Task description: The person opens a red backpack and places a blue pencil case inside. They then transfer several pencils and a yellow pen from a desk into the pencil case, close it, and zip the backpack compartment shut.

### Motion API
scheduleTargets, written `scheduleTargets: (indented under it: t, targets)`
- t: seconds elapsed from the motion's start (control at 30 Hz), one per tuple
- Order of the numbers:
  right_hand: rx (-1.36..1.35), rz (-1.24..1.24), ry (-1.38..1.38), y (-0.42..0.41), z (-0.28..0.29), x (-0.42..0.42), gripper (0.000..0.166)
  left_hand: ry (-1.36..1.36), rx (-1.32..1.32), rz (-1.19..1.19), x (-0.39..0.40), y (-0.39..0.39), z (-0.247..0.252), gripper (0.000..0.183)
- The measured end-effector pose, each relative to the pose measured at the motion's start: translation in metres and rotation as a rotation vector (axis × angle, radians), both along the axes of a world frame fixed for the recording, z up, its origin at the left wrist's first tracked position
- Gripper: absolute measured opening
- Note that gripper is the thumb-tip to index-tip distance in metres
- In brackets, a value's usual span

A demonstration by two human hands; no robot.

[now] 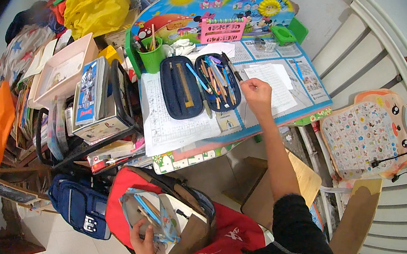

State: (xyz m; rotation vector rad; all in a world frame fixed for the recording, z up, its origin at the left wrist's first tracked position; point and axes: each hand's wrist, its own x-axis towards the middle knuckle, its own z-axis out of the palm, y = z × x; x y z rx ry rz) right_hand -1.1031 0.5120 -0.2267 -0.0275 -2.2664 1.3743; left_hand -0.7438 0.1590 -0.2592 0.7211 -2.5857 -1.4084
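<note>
My right hand point(256, 95) is raised over the desk's right part, fingers curled around the end of a dark pen point(237, 75). Beside it lies an unzipped navy pencil case point(179, 104), its right half full of colored pencils point(214, 79) and its left half holding a gold-colored ruler point(183, 87). A grey-green pen lies by the case's middle edge. My left hand point(144, 239) grips a clear zip pouch point(133, 208) with blue and brown pencils inside, at the mouth of a red backpack point(117, 197). Printed sheets point(183, 132) lie under and beside the case.
A green pen cup point(151, 57), a pink number frame point(223, 30) and a green holder point(282, 36) stand along the desk's back. Left are a pink tray point(65, 68), a book box point(99, 120) and a blue backpack point(79, 203). A white railing point(394, 216) runs along the right.
</note>
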Motion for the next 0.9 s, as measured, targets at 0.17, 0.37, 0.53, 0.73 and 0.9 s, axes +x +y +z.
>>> scheduleTargets:
  t: [0.17,0.37,0.53,0.73,0.9]
  targets:
    - [0.112,0.0,0.001,-0.012,-0.004,-0.002,0.025,-0.022,0.021,0.0,-0.002,0.003,0.008,0.028]
    - [0.151,-0.044,-0.073,-0.022,-0.002,0.005,0.026,0.004,0.028,0.017,-0.002,0.004,0.009,0.029]
    - [0.242,-0.056,-0.016,-0.024,-0.008,0.006,0.025,0.004,0.03,0.015,0.0,0.003,0.008,0.028]
    - [0.173,-0.096,0.085,-0.023,-0.006,0.01,0.023,0.028,0.032,-0.004,0.0,0.001,0.003,0.027]
    - [0.145,-0.083,0.117,-0.021,-0.006,0.012,0.022,0.043,0.022,0.007,0.0,0.003,0.001,0.029]
